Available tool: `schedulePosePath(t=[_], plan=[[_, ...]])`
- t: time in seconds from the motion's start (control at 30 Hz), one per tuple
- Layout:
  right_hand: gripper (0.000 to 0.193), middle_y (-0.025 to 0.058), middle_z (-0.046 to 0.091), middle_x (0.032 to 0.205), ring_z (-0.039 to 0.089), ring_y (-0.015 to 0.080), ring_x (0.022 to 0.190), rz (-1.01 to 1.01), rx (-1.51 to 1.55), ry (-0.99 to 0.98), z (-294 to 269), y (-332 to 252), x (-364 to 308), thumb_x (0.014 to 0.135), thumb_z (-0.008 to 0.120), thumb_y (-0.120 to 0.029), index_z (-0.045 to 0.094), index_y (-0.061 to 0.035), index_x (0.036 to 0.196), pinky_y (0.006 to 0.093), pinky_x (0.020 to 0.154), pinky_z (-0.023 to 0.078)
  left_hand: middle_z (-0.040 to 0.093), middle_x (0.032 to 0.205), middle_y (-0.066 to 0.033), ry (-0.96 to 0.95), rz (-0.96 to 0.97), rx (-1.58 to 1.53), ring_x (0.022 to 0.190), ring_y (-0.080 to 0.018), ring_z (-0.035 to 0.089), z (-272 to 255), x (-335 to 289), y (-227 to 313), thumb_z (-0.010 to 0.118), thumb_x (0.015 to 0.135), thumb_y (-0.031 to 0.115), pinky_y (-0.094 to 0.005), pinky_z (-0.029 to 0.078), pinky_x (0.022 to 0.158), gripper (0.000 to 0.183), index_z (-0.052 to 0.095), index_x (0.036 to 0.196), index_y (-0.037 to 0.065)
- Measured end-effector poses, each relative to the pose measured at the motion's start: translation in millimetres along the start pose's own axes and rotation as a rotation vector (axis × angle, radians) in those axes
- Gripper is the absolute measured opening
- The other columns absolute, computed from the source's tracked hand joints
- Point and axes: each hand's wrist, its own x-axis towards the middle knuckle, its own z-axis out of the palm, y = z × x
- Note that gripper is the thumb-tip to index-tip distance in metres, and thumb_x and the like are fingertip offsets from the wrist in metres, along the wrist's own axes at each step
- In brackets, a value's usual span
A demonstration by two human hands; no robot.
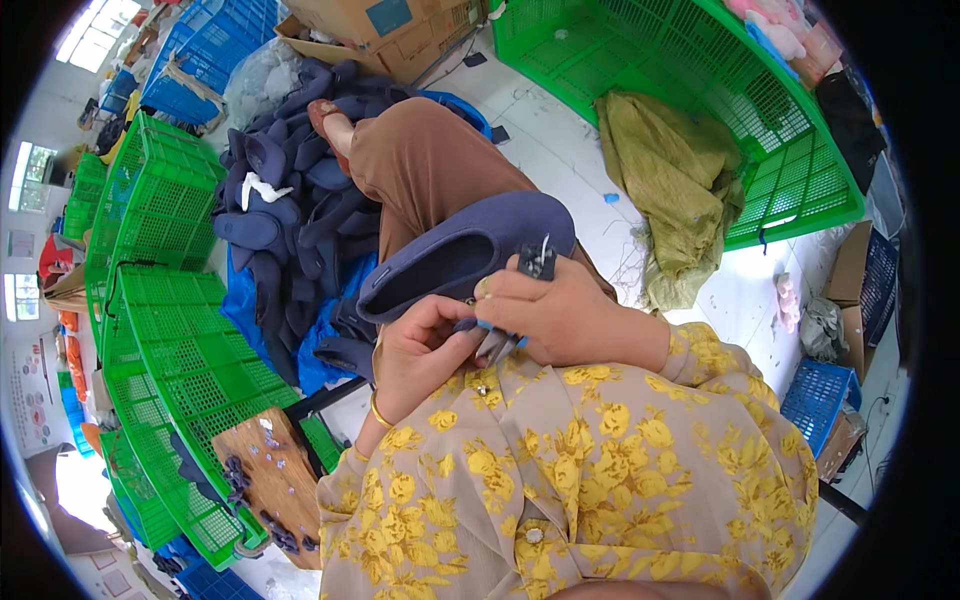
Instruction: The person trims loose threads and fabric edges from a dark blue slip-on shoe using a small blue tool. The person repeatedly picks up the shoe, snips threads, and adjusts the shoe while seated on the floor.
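Observation:
A dark blue slipper (pixel 470 245) lies across my lap, its opening facing up. My right hand (pixel 575 315) is closed around small snips (pixel 497 345), whose grey metal blades point down toward my shirt. From the top of that fist sticks a dark block-like piece (pixel 537 262) with a white strand; whether it belongs to the snips I cannot tell. Beside the blades, my left hand (pixel 415 350) is closed, thumb and forefinger pinching a small dark blue piece (pixel 465 325). The fingers partly hide this piece, and its kind is unclear.
A heap of dark blue slippers (pixel 300 190) lies on blue sheeting ahead to the left. Green crates (pixel 170 330) line the left, near a wooden board (pixel 270 480) with dark scraps. Ahead right, an olive sack (pixel 670 180) hangs over a large green crate (pixel 780 170).

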Motion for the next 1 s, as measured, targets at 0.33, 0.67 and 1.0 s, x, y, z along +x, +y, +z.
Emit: schedulePosePath(t=[0.33, 0.67, 1.0], plan=[[0.019, 0.0059, 0.059, 0.094, 0.061, 0.0271, 0.071, 0.199, 0.386, 0.136, -22, 6, 14, 0.084, 0.068, -0.011, 0.06, -0.0084, 0.101, 0.0339, 0.058, 0.048, 0.068, 0.09, -0.0059, 0.077, -0.004, -0.003, 0.072, -0.0096, 0.067, -2, 5, -6, 0.063, 0.092, -0.001, -0.0213, 0.055, 0.068, 0.012, 0.06, 0.104, -0.002], [0.023, 0.0016, 0.058, 0.09, 0.061, 0.0257, 0.07, -0.019, 0.001, 0.095, 8, 11, 2, 0.071, 0.063, 0.002, 0.059, -0.0097, 0.091, 0.0359, 0.056, 0.048, 0.068, 0.095, -0.0064, 0.049, 0.009, -0.009, 0.082, -0.0117, 0.069, -1, 5, -5, 0.063, 0.092, -0.003, -0.0245, 0.058, 0.075, 0.012, 0.061, 0.104, -0.003], [0.01, 0.0015, 0.065, 0.08, 0.058, 0.0067, 0.059, 0.578, 1.415, 0.416, -63, -5, 19, 0.095, 0.063, -0.018, 0.063, -0.0082, 0.095, 0.0208, 0.048, 0.041, 0.067, 0.084, -0.0011, 0.132, -0.02, 0.19, 0.071, -0.0043, 0.06, 3, 6, -6, 0.066, 0.091, 0.002, -0.0189, 0.048, 0.064, 0.012, 0.068, 0.103, 0.0]])
